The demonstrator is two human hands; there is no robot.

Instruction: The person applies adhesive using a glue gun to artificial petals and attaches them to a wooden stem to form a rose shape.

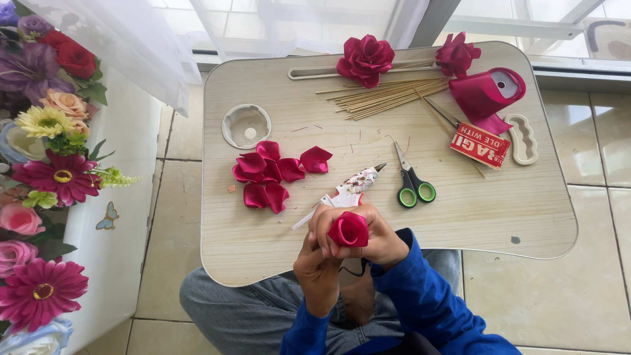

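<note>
A small crimson ribbon rosebud (349, 229) sits between both hands at the near edge of the lap table (499, 217). My right hand (384, 235) pinches the bud from the right and top. My left hand (317, 263) grips below it, seemingly around its hidden stem. Just beyond the hands lies a glue gun (351, 187) with a patterned body. Loose folded ribbon petals (273, 172) lie in a heap to the left. Green-handled scissors (411, 181) rest to the right.
Two finished ribbon roses (365, 59) (457, 54), a bundle of wooden skewers (388, 95), a crimson ribbon roll (486, 92), a red box (481, 146) and an empty white spool (246, 125) lie farther back. Artificial flowers (49, 164) crowd a white stand on the left.
</note>
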